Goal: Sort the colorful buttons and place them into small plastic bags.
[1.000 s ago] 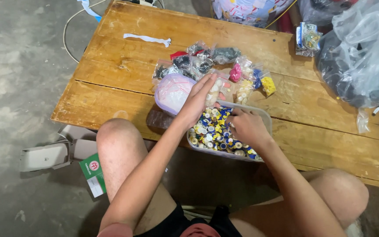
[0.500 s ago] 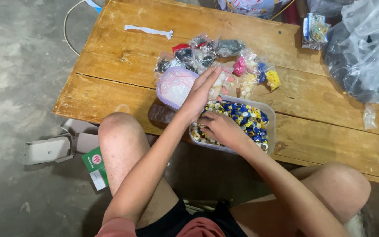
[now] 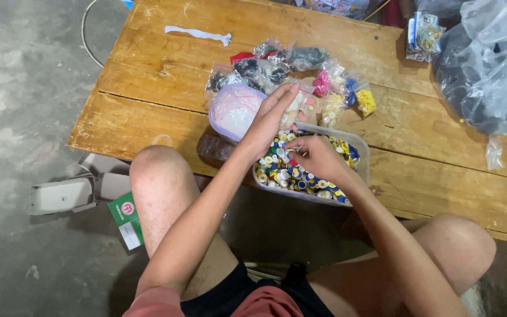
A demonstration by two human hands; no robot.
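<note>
both hands work over the clear plastic tub [image 3: 360, 154] of mixed coloured buttons [image 3: 289, 170], which sits at the near edge of the wooden table [image 3: 148, 126]. left hand [image 3: 271, 117] lies flat with fingers stretched out, resting on the small bags [image 3: 300, 108] just behind the tub; whether it holds anything i cannot tell. right hand [image 3: 318, 155] is curled, fingertips pinched down among the buttons. picking cleanly calls for a light pinch, lifting straight up. the tub overhangs the near edge; open board lies to the left.

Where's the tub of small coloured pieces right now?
Head view: the clear tub sits at the table's near edge, under both hands, right of the round lidded container.
</note>
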